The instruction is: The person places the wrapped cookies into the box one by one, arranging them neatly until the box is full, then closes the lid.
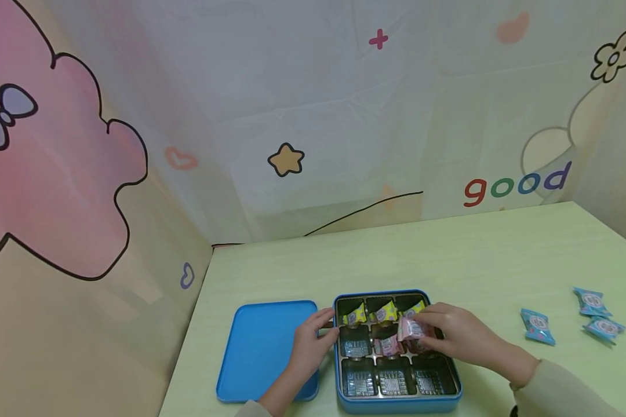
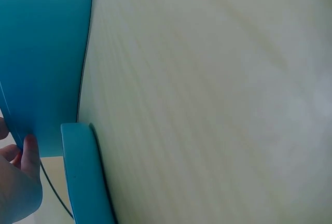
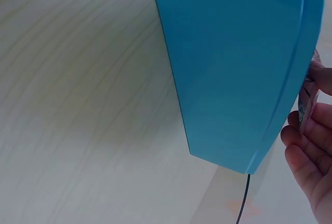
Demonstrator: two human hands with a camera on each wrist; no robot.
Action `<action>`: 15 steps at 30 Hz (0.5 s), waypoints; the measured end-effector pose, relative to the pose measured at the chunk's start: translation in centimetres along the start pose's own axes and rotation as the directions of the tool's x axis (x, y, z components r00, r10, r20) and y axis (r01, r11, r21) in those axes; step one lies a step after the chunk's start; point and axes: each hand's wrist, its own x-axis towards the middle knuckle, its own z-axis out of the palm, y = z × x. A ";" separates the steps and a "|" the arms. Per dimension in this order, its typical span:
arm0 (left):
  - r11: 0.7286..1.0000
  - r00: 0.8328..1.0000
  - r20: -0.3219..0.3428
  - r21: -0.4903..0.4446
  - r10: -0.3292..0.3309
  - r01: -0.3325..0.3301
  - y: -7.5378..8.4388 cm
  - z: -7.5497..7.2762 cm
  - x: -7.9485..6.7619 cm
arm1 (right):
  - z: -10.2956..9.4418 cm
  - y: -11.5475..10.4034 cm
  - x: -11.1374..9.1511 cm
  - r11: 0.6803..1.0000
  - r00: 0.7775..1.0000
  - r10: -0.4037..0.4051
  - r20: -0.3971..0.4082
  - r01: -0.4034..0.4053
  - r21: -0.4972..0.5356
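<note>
A blue tin with a dark tray of several compartments stands on the table. My left hand steadies the tin's left side, its fingertips touching the wall near the rim. Between the thumb and fingers of my right hand is a pink wrapped candy, pinched over the right compartment of the middle row. That compartment is partly hidden by the hand. Another pink candy lies in the centre compartment. Yellow candies fill the back row, one per compartment. In the right wrist view the pinched wrapper shows beside the tin's rim.
The blue lid lies flat to the left of the tin, partly under my left forearm. Several blue wrapped candies are scattered at the table's right. A printed cloth hangs behind the pale table.
</note>
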 end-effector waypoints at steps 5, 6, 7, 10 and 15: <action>1.000 1.000 0.002 0.000 -0.012 0.012 0.0 0.0 0.1 | -0.2 -0.3 0.3 0.999 0.998 0.038 0.054 -0.039 0.016; 1.000 1.000 0.002 0.000 -0.011 0.011 0.0 0.0 0.1 | -0.2 -0.4 0.4 0.999 0.997 0.043 0.060 -0.043 0.012; 1.000 1.000 0.002 -0.001 -0.015 0.015 0.0 0.0 0.1 | -0.3 -0.4 0.5 0.999 0.997 0.048 0.066 -0.048 0.009; 1.000 1.000 0.002 0.001 -0.016 0.016 0.0 0.0 0.1 | -0.2 -0.6 0.7 0.999 0.996 0.048 0.075 -0.049 0.010; 1.000 1.000 -0.003 0.005 -0.016 0.016 0.0 0.0 0.1 | 0.0 -0.8 1.0 0.999 0.995 0.047 0.090 -0.048 0.012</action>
